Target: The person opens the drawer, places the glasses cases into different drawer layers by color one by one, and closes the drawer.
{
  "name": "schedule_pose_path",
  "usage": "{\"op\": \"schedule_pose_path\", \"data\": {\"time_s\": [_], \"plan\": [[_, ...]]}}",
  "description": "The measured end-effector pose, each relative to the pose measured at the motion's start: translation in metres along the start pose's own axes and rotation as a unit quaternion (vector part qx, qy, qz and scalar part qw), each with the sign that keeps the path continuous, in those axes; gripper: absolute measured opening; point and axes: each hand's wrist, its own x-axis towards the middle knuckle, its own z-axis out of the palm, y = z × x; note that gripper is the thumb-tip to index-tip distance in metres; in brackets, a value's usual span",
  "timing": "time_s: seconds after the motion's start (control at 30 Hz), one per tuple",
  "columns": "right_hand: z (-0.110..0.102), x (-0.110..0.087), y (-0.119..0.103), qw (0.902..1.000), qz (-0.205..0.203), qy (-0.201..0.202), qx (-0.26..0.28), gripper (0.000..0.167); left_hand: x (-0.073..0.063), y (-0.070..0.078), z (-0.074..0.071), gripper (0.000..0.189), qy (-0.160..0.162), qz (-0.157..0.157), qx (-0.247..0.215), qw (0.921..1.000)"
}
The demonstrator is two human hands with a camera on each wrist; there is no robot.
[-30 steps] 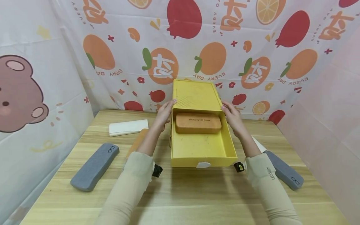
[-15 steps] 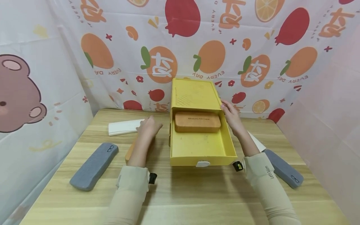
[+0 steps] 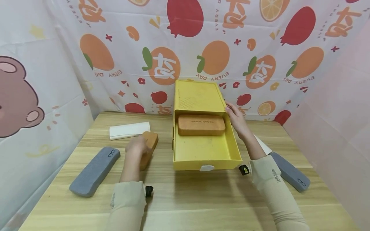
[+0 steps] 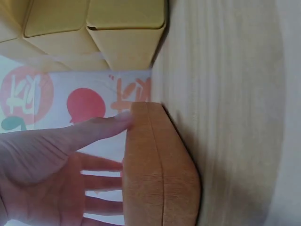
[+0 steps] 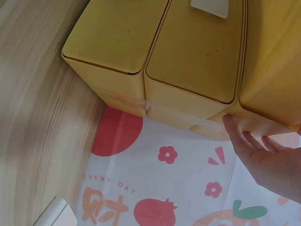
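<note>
In the head view my left hand [image 3: 136, 149], slightly blurred, is at the left side of a tan glasses case [image 3: 151, 141] lying on the table. The left wrist view has its thumb at the edge of that case [image 4: 155, 174], with the fingers stretched out straight. A yellow drawer cabinet [image 3: 199, 94] stands at the back with its top drawer [image 3: 206, 149] pulled out. Inside the drawer, toward the back, lies another tan glasses case [image 3: 201, 127] with printed lettering. My right hand [image 3: 237, 120] rests with its fingertips on the cabinet's right side, as the right wrist view [image 5: 268, 162] confirms.
A grey glasses case [image 3: 95, 171] and a white case [image 3: 130, 130] lie on the left of the wooden table [image 3: 185, 205]. Another grey case [image 3: 291, 173] and a partly hidden white item [image 3: 263, 146] lie on the right. Printed cloth [image 3: 115, 89] hangs behind.
My left hand has left the cabinet's left side and moved left and down to the tan glasses case on the table. That case has shifted slightly right. The right hand stays at the cabinet.
</note>
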Motion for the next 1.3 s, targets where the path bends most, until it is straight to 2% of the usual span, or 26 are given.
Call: {"op": "schedule_pose_path", "data": {"time_s": [0.13, 0.4, 0.9, 1.3], "plan": [[0.000, -0.001, 0.000, 1.0000, 0.001, -0.001, 0.004, 0.048, -0.002, 0.001, 0.007, 0.083, -0.029, 0.004, 0.023, 0.9993], [-0.002, 0.000, 0.006, 1.0000, 0.003, 0.003, 0.003, 0.049, 0.004, 0.000, 0.014, 0.110, -0.034, -0.023, 0.022, 0.9989], [-0.001, 0.002, 0.005, 1.0000, -0.003, 0.006, 0.001, 0.048, 0.010, -0.006, 0.017, 0.108, -0.024, -0.025, -0.001, 0.9994], [-0.001, 0.002, 0.007, 0.9998, -0.018, 0.006, -0.005, 0.048, 0.009, -0.011, 0.013, 0.094, -0.017, -0.023, -0.020, 0.9994]]}}
